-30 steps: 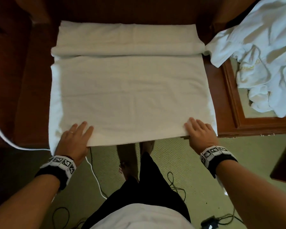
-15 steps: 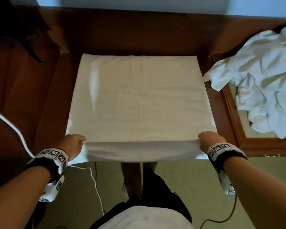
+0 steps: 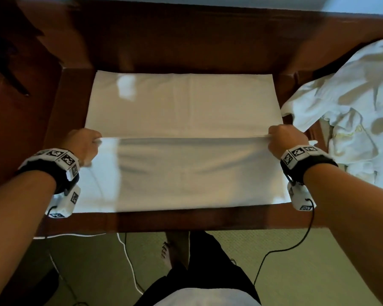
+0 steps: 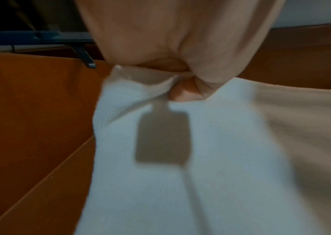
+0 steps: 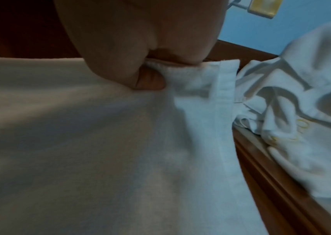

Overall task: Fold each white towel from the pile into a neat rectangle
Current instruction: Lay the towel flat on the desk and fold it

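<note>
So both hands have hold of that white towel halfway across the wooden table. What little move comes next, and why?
Probably carry the pinched edge on to the far edge and lay it down. The left hand and right hand each pinch a corner of the white towel about midway over the wooden table, so the fold looks only half made.

Dark red-brown wooden desk [image 3: 186,219]; green carpet [image 3: 318,272] with cables; pale blue wall [image 3: 352,5] behind.

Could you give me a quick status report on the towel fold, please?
Left hand and right hand each pinch a corner of the towel, edge raised halfway across. Unfolded pile touches its right side. Nothing blocking on the table.
</note>
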Demonstrator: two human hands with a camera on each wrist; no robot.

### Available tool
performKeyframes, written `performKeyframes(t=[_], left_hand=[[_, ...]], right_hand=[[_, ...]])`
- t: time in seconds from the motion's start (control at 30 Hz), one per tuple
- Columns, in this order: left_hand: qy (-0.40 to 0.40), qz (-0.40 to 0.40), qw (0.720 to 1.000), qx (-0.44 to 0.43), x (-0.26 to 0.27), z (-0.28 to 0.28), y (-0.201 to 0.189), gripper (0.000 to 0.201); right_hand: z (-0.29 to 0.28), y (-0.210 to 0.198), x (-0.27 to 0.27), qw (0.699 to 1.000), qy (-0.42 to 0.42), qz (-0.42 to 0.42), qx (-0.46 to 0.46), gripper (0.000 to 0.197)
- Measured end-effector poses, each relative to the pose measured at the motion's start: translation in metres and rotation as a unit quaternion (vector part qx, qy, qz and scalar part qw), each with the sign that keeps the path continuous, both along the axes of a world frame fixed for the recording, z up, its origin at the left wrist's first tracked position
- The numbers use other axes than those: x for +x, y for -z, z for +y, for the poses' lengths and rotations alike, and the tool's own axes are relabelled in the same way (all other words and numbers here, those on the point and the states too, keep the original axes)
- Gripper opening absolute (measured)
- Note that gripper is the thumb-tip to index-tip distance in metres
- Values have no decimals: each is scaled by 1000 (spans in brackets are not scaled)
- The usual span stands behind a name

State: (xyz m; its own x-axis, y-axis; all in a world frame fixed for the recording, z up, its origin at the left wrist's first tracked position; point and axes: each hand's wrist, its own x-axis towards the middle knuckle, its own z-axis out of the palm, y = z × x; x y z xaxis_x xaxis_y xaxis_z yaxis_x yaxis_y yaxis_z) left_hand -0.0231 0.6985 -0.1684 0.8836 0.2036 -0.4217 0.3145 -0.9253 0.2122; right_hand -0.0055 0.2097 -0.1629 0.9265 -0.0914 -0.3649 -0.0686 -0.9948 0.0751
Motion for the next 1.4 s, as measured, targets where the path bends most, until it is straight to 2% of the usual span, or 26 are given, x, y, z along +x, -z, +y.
performKeyframes(t=[0.1, 0.17, 0.23, 0.27, 0.33, 0.4, 0.5, 0.63, 0.7, 0.8, 0.87, 0.93, 1.0, 1.07, 1.13, 1.23, 1.27, 1.33, 1.4], left_hand=[[-8, -30, 999, 16, 25, -3, 10, 19], [4, -52, 997, 50, 32, -5, 17, 13], [47, -84, 991, 88, 24, -8, 32, 49], [55, -104, 990, 80, 16, -12, 40, 62], [66, -125, 988, 63, -9, -24, 58, 68], [84, -102, 990, 56, -37, -31, 79, 66], [101, -41, 993, 38, -69, -26, 104, 64], [129, -6, 989, 73, -105, -17, 112, 75], [126, 6, 989, 82, -121, -20, 108, 78], [116, -14, 989, 86, -126, -25, 92, 70], [140, -68, 984, 88, -116, -23, 81, 61], [163, -117, 975, 93, -97, -18, 75, 52], [185, -120, 971, 93, -77, -15, 73, 49], [217, -82, 968, 94, -56, -16, 74, 52], [227, -36, 966, 121, -41, -21, 75, 45], [212, -32, 963, 164, -36, -27, 73, 19], [216, -35, 963, 157, -38, -27, 72, 14], [247, -41, 961, 114, -41, -23, 68, 26], [227, -67, 971, 38, -37, -19, 58, 29]], right_hand=[[-1, 17, 27, 999, 0, -30, 16, 13], [-3, 31, 31, 997, 4, -71, 12, 24], [-4, 46, 22, 993, 6, -116, 24, 38], [-3, 54, 13, 990, 6, -138, 38, 42], [1, 73, -11, 985, 2, -158, 71, 45], [5, 91, -37, 987, -1, -128, 98, 49], [-1, 109, -66, 994, 9, -38, 104, 60], [-9, 109, -91, 995, 0, 11, 97, 66], [-4, 104, -108, 994, 23, 19, 102, 66], [2, 96, -129, 996, 16, -37, 83, 52], [3, 91, -119, 992, 2, -94, 79, 39], [3, 84, -99, 990, 3, -113, 83, 34], [5, 79, -76, 991, -12, -99, 94, 47], [8, 77, -57, 995, -39, -41, 85, 54], [11, 76, -46, 997, -52, 4, 61, 49], [6, 73, -41, 998, -41, 19, 40, 30], [3, 73, -42, 998, -48, 17, 36, 26], [-3, 69, -44, 997, -64, 21, 49, 34], [-6, 61, -42, 992, -13, 17, 128, 38]])
